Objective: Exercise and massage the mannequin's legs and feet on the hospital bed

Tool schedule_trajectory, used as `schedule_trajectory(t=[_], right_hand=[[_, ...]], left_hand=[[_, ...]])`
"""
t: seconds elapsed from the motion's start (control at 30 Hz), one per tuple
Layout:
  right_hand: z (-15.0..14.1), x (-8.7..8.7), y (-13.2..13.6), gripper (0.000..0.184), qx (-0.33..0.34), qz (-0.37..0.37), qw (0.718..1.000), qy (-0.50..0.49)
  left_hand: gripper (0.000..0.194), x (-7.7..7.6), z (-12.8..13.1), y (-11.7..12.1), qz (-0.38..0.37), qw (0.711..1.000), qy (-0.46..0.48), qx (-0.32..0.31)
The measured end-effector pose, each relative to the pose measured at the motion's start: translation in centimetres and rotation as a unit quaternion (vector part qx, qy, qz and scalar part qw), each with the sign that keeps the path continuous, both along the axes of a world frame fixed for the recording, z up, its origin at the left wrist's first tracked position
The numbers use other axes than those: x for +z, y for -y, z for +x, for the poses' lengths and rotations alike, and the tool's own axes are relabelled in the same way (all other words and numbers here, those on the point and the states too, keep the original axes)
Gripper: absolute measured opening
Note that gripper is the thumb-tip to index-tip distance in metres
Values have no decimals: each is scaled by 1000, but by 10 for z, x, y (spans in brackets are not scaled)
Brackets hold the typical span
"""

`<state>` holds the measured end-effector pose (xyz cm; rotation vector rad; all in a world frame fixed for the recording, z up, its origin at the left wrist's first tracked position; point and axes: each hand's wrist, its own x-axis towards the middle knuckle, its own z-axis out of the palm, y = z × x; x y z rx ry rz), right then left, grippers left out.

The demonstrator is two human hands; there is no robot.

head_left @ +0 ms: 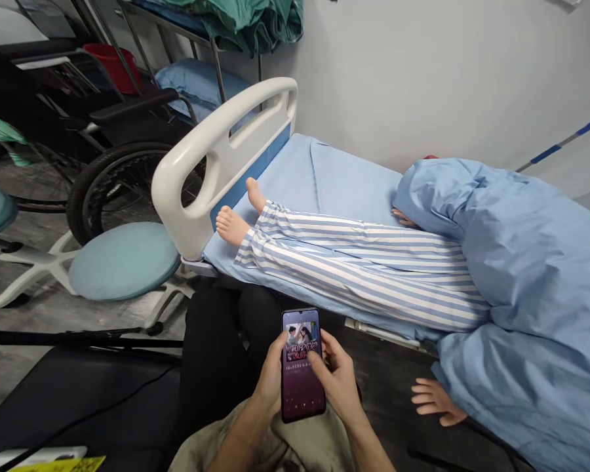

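Right up front, a smartphone [302, 364] stands in the person's two hands, its lit screen showing a poster of two figures above lines of Chinese text on a dark purple ground. Left hand [270, 380] has it along the left edge, fingers [281, 344] closed around the side, while the right hand [337, 387] comes in from the other side, fingers [330, 342] curled at the right edge and thumb [313, 359] down on the screen, so both hands are closed on the phone and on nothing else. Below them lies a crumpled beige cloth [280, 446], with black trouser legs [211, 347] just beyond. Past the phone, a manikin [354, 262] lies on a hospital bed [344, 177] in blue-and-white striped trousers, bare feet [233, 226] just beside the white footboard [211, 164], a blue gown [521, 262] heaped over its upper body, and one manikin hand [435, 401] poking out below the gown. Over on the left, a wheelchair [128, 190] stands behind a teal round stool [122, 260], with a red bucket [113, 65] farther back
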<state>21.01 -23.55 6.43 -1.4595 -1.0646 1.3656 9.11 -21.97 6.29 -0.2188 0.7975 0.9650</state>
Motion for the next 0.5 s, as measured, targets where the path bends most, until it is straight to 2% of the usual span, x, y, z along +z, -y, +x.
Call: schedule_trajectory(t=[0.1,0.27,0.5], right_hand=[[-1,1,3,65,23,14,1000,1],[2,3,1,47,27,2,996,-90],[2,3,-2,40,13,-16,994,-105]], left_hand=[[37,0,0,0,9,1000,10,-1],[38,-1,0,0,21,999,38,-7],[33,-1,0,1,8,1000,3,-5]])
